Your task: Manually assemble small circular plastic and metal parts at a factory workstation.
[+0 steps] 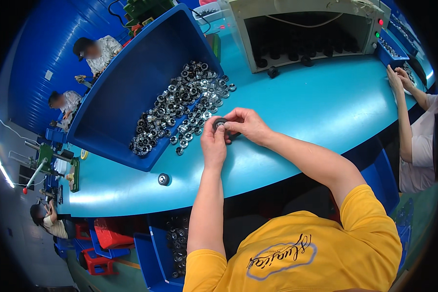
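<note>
Both my hands meet above the near part of the turquoise table. My left hand (213, 145) grips a small black wheel-like part (219, 122) with a metal centre, thumb on its face. From the right, my right hand (250, 126) pinches the same part, with thumb and fingertips at its edge. Some of the part is hidden by the fingers. Just beyond, many shiny round metal pieces (192, 100) spill from a tilted blue bin (117, 109) onto the table. A similar black round part (164, 179) lies alone to the left, near the front edge.
At the back stands a pale metal box-like machine (243, 36) with dark round parts inside and a few before its opening. Below the table edge is a blue crate (153, 243) of dark parts. A co-worker's hands (399, 80) are at the right; several others work at the left.
</note>
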`<state>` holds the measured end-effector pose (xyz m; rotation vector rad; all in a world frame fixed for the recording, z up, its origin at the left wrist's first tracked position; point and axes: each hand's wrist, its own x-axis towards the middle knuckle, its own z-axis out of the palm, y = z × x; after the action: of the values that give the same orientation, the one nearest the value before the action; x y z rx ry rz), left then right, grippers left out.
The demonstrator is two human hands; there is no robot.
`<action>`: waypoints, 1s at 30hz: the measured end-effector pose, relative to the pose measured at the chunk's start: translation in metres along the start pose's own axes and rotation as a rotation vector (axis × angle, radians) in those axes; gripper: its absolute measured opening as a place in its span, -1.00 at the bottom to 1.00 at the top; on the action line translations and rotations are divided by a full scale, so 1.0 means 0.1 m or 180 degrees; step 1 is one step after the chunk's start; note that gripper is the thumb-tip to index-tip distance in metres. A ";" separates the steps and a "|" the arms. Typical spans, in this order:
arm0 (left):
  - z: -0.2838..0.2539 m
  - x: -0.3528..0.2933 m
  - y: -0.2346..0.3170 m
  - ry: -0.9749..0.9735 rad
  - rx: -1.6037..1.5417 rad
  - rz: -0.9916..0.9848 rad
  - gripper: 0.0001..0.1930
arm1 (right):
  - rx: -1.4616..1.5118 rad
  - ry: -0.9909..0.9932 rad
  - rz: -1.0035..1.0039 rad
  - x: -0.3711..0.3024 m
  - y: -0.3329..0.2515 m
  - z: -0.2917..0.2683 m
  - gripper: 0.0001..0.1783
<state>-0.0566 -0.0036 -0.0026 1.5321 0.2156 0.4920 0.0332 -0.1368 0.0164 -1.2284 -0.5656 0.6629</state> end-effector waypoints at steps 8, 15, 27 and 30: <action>0.05 -0.03 0.03 -0.0022 0.1417 0.0373 -0.61 | -0.0158 0.0151 0.0042 0.02 0.04 -0.02 -0.80; 0.08 -0.06 0.10 -0.0168 0.1392 0.0482 -0.52 | 0.0087 0.0049 0.0216 0.06 0.06 -0.04 -0.76; 0.17 -0.09 0.11 -0.0136 0.1939 0.1081 -0.52 | -0.0683 0.0490 -0.0123 0.09 0.13 -0.07 -0.73; 0.19 -0.10 0.16 -0.0153 0.2165 0.1115 -0.52 | -0.1289 0.0690 -0.0415 0.07 0.11 -0.06 -0.75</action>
<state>-0.0594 -0.0255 0.0120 2.2643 0.0746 0.6996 0.0406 -0.1341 0.0045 -1.6033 -0.6093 0.3048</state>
